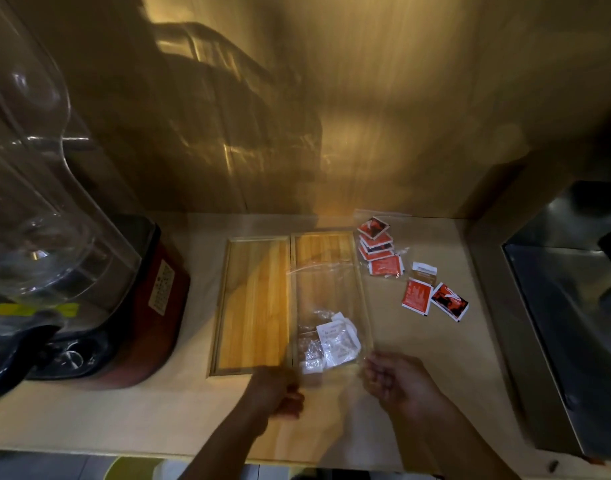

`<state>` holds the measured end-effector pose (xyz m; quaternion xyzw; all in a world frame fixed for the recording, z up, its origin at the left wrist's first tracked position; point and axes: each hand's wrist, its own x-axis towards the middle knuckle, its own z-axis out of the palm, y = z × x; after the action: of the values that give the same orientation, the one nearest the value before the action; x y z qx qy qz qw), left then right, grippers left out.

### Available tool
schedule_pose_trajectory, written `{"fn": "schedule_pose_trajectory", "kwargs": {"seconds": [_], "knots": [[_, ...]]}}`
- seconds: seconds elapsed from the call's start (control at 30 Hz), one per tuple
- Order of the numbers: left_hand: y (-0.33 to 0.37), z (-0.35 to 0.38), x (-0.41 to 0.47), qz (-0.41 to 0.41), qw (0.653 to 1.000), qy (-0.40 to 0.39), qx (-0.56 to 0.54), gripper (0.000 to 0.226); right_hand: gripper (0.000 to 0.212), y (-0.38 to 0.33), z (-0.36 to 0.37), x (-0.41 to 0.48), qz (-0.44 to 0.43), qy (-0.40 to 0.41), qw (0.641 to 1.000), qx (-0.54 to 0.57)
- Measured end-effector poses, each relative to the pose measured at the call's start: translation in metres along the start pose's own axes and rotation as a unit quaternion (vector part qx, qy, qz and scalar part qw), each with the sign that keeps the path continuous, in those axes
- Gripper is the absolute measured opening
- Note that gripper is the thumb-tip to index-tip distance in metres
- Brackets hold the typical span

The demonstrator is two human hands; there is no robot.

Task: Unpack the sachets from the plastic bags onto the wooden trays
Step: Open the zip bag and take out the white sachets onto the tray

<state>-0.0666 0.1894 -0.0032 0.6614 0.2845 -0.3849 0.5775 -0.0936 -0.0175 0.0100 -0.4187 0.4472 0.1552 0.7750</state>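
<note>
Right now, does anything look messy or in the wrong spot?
Yes. Red sachets lie scattered on the beige counter right of the wooden trays, not on them. Both trays hold no loose sachets.

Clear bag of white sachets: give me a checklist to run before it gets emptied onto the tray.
1. Both hands on the clear bag: ok, left hand and right hand pinch its near corners.
2. Bag over a wooden tray: ok, it lies over the right tray.
3. Bag mouth open: cannot tell, the plastic is blurred.
4. White sachets still inside: ok, bunched at the near end.
5. Left tray free of sachets: ok.
6. Red sachets out of the way: ok, on the counter right of the trays.
</note>
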Motion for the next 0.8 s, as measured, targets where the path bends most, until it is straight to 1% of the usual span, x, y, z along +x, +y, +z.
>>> {"fn": "schedule_pose_trajectory", "kwargs": {"seconds": [0.03, 0.1, 0.23, 0.3, 0.37, 0.47, 0.6, 0.73, 0.8], "knots": [[-0.006, 0.004, -0.002, -0.013, 1.0, -0.02, -0.021, 0.024, 0.015, 0.0, 0.0, -0.002, -0.001, -0.002, 1.0, -0.003], [-0.013, 0.009, -0.002, -0.029, 0.996, -0.033, -0.075, 0.026, 0.014, 0.0, 0.001, -0.004, 0.003, -0.004, 1.0, -0.002], [-0.009, 0.021, 0.001, -0.06, 0.968, -0.012, -0.242, 0.024, 0.013, 0.0, 0.002, -0.008, 0.014, -0.012, 1.0, -0.016], [-0.006, 0.024, 0.001, -0.074, 0.956, 0.004, -0.282, 0.023, 0.014, -0.001, 0.002, -0.01, 0.02, -0.015, 0.999, -0.029], [-0.004, 0.024, -0.002, -0.068, 0.958, 0.017, -0.277, 0.02, 0.013, -0.002, 0.002, -0.01, 0.019, -0.017, 0.999, -0.035], [-0.001, 0.024, -0.011, -0.049, 0.969, 0.023, -0.239, 0.016, 0.012, -0.005, 0.003, -0.01, 0.015, -0.013, 0.999, -0.048], [0.018, 0.023, -0.02, 0.021, 0.985, 0.054, -0.163, 0.019, 0.014, -0.016, 0.01, -0.009, -0.001, -0.026, 0.998, -0.054], [0.061, 0.019, -0.021, 0.093, 0.985, 0.062, -0.131, 0.028, 0.015, -0.037, 0.022, -0.003, -0.012, -0.015, 0.998, -0.065], [0.08, 0.019, -0.021, 0.116, 0.984, 0.061, -0.122, 0.023, 0.017, -0.048, 0.027, 0.003, -0.025, -0.016, 0.998, -0.059]]}}
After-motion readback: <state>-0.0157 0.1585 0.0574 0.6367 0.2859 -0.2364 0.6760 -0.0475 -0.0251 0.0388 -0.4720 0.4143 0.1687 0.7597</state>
